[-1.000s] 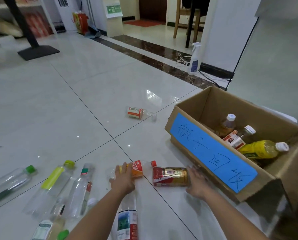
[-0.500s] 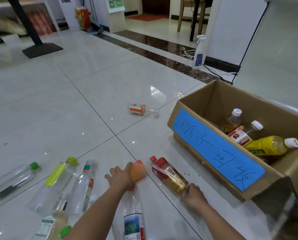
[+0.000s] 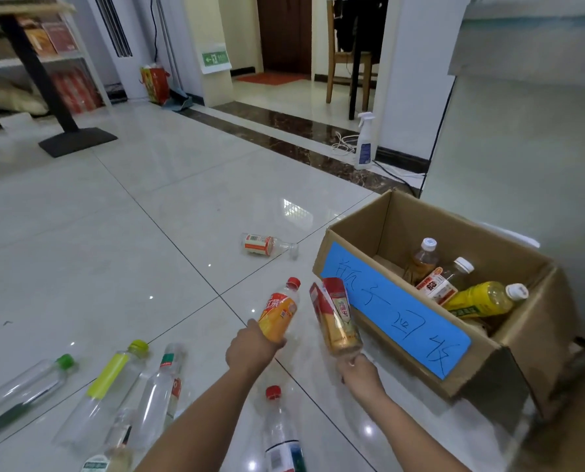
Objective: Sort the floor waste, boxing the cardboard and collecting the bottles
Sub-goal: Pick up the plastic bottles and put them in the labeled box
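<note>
Several clear bottles are left lying on the floor at the lower left, and one more, the red-capped bottle, is seen between the forearms. None of these is touched, and they are presumably kept for later trips. Just beyond, the orange-labelled bottle is held by its base in the left grip, with the fingers curled round it. The red-and-gold bottle is clasped at its bottom end by the right grip, likewise closed round it. Both are held off the floor, necks pointed away, close together but apart. One bottle per hand is judged a way of halving the trips, and the base-end hold should let each be tipped neck-first into the cardboard box. Its front wall, marked by a blue label, stands just beyond the right-hand bottle. Three bottles are already collected inside. A second ago both held bottles lay flat on the tiles under the hands, and half a second ago they were being tipped up — now they have been lifted clear and brought nearer the box, whose contents are unchanged. Farther off, a small bottle is left lying alone — unmoved — and a spray bottle stands upright by the wall, probably not waste.
</note>
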Demonstrator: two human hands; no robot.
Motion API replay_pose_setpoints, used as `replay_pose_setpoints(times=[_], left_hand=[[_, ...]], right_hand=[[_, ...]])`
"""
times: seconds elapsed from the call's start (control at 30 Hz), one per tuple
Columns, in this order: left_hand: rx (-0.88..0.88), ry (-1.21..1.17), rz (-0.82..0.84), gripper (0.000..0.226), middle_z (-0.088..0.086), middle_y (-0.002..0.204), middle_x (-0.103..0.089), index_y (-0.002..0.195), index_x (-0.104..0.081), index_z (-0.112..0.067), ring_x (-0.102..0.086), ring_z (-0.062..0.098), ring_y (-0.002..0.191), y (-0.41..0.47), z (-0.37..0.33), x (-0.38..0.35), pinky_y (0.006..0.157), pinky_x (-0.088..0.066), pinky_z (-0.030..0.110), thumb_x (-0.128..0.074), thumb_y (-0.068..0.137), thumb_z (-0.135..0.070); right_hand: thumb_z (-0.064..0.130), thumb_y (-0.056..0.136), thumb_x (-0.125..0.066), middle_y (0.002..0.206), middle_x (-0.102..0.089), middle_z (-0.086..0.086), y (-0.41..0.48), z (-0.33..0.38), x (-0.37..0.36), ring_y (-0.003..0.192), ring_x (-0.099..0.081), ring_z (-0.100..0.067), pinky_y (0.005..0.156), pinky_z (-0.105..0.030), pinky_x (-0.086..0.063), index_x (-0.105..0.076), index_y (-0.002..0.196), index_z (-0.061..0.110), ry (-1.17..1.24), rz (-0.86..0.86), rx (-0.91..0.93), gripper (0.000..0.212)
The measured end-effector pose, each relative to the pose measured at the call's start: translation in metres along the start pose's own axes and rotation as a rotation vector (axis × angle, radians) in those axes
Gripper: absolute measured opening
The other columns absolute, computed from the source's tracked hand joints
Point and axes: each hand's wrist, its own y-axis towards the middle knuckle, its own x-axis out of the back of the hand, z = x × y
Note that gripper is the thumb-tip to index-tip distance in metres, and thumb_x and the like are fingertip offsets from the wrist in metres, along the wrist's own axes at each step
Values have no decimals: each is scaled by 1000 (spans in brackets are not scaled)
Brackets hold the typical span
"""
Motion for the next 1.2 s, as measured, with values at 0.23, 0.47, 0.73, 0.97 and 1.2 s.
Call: replay_pose_setpoints(times=[0.23, 0.47, 0.73, 0.97, 1.2], left_hand=[[-245, -98, -69, 68, 6, 120, -60, 126, -45, -18, -60, 26, 109, -31, -137, 51, 82, -46, 32, -67, 74, -56], [-400, -140, 172, 111, 22, 159, -4, 154, 8, -13, -20, 39, 145, -57, -228, 31, 115, -28, 50, -60, 80, -63], [-518, -197, 202, 86, 22, 154, -18, 154, 6, -20, -26, 36, 141, -64, -157, -11, 116, -26, 47, -40, 93, -60], [-348, 87, 195, 79, 14, 158, -12, 154, 0, -30, -23, 35, 143, -50, -57, -10, 113, -29, 50, -39, 93, -61], [-439, 631, 273, 72, 6, 162, 11, 150, -1, -46, 4, 32, 149, -55, 56, -29, 112, -16, 62, -45, 100, -20]], right_hand=[[19, 90, -55, 77, -55, -7, -18, 85, 70, 66, -50, -21, 56, -26, -36, -55, 96, 7, 334, -332, -23, 14], [72, 85, -37, 99, -60, -14, -36, 91, 156, 68, -57, -21, 60, -30, -51, -47, 112, 12, 312, -82, -223, 67], [44, 98, -42, 77, -55, -7, -42, 29, 126, 60, -50, -17, 53, -26, -41, -54, 95, 6, 275, -143, -217, 40], [35, 96, -48, 73, -52, -5, -53, -7, 71, 54, -43, -14, 49, -23, -37, -52, 90, 10, 67, 20, -191, 25], [41, 88, -56, 86, -53, -4, -63, -35, -15, 65, -44, -11, 65, -25, -36, -48, 82, 15, -331, 212, -55, 28]])
